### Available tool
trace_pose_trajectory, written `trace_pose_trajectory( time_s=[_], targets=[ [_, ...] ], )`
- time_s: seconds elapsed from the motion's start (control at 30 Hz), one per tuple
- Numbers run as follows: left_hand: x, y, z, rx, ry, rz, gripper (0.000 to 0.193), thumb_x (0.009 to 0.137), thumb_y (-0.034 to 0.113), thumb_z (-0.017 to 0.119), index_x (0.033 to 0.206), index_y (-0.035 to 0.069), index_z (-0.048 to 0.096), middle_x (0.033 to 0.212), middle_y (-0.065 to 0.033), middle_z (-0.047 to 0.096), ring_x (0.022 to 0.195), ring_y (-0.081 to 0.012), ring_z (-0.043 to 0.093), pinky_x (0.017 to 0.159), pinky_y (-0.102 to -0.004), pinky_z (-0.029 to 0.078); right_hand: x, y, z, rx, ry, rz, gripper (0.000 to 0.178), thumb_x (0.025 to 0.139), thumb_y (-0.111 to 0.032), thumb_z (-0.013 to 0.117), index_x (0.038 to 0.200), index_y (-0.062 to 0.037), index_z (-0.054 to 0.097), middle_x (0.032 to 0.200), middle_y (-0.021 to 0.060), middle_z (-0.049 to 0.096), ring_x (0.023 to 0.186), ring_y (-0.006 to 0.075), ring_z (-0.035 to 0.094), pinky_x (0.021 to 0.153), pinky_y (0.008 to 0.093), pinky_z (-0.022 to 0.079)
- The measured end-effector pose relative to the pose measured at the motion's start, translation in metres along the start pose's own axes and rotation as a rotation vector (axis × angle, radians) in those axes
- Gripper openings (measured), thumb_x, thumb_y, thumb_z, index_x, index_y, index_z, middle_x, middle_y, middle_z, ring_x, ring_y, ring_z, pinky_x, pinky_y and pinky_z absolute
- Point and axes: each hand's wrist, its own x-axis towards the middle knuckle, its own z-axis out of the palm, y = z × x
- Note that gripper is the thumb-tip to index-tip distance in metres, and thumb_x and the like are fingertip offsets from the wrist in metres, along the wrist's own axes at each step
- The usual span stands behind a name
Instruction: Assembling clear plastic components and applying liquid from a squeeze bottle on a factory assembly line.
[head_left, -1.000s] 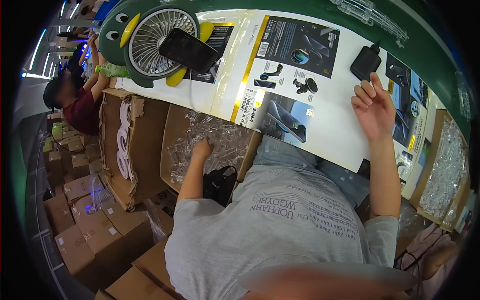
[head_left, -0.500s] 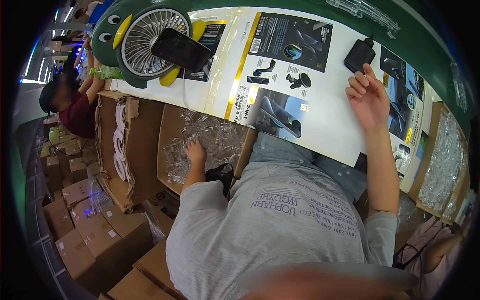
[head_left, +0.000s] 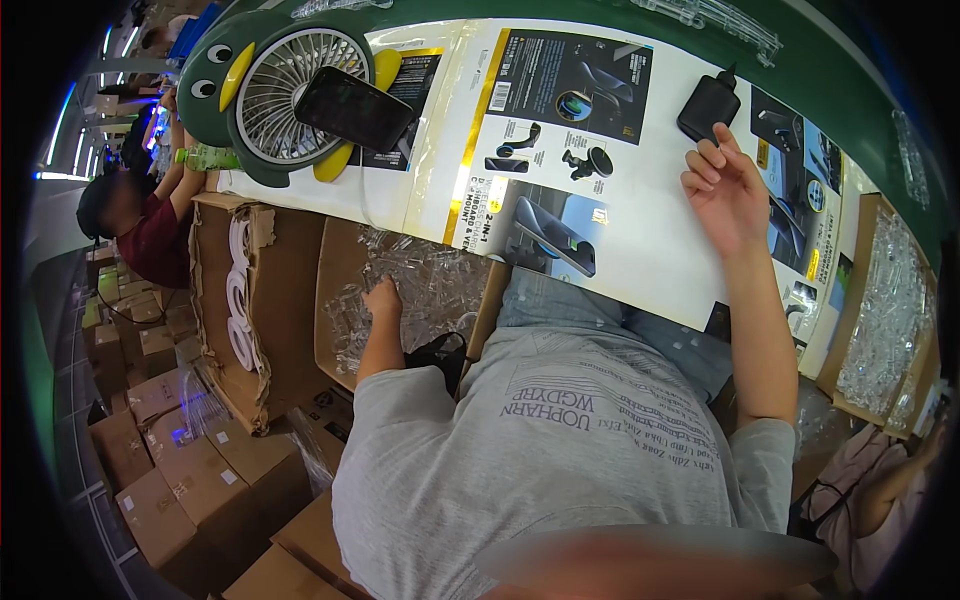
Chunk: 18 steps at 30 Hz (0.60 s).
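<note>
My left hand (head_left: pixel 381 297) reaches down into a cardboard box (head_left: pixel 488 312) filled with small clear plastic pieces (head_left: pixel 430 285). Its fingertips are sunk among the pieces, so I cannot make out what they grip. Above the printed white sheet (head_left: pixel 655 235) on the table, my right hand (head_left: pixel 730 200) is raised with the palm up. Its fingers are loosely bent and apart, with nothing in them. Just beyond its fingertips lies a black palm-sized device (head_left: pixel 709 108) with a pointed nozzle or plug end.
A green penguin-shaped fan (head_left: pixel 300 90) has a black phone (head_left: pixel 354 108) leaning on it. White tape rolls (head_left: pixel 240 300) sit in a torn carton at left. Another box of clear pieces (head_left: pixel 885 320) stands at right. Stacked cartons (head_left: pixel 190 490) and a person (head_left: pixel 150 235) are at far left.
My left hand has pushed deeper among the clear pieces, and its fingers now show less. The right hand keeps nearly the same pose. The whole view has shifted slightly.
</note>
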Motion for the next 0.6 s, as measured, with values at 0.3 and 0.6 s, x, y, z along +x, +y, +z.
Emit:
trace_pose_trajectory(
  time_s=[0.3, 0.6],
  targets=[
    [-0.001, -0.021, -0.096, -0.475, 0.362, -0.007, 0.035, 0.075, 0.017, 0.061, 0.108, 0.006, 0.058, 0.09, -0.0214, 0.063, 0.085, -0.0419, 0.058, 0.074, -0.048, 0.048, -0.004, 0.001, 0.002, 0.01, -0.042, 0.019, 0.027, 0.087, -0.007, 0.045, 0.112, -0.003, 0.052, 0.073, 0.001, 0.039, 0.066, 0.01, 0.035, 0.06, 0.0219, 0.032],
    [-0.04, -0.042, -0.203, -1.023, -0.679, 0.598, 0.028, 0.074, 0.012, 0.071, 0.097, -0.001, 0.062, 0.07, 0.0001, 0.059, 0.063, -0.005, 0.053, 0.059, -0.0194, 0.043, -0.001, -0.001, -0.004, -0.066, -0.047, -0.033, 0.026, 0.086, -0.007, 0.047, 0.112, -0.0033, 0.053, 0.072, 0.0006, 0.041, 0.066, 0.0103, 0.037, 0.06, 0.022, 0.032]
  ],
)
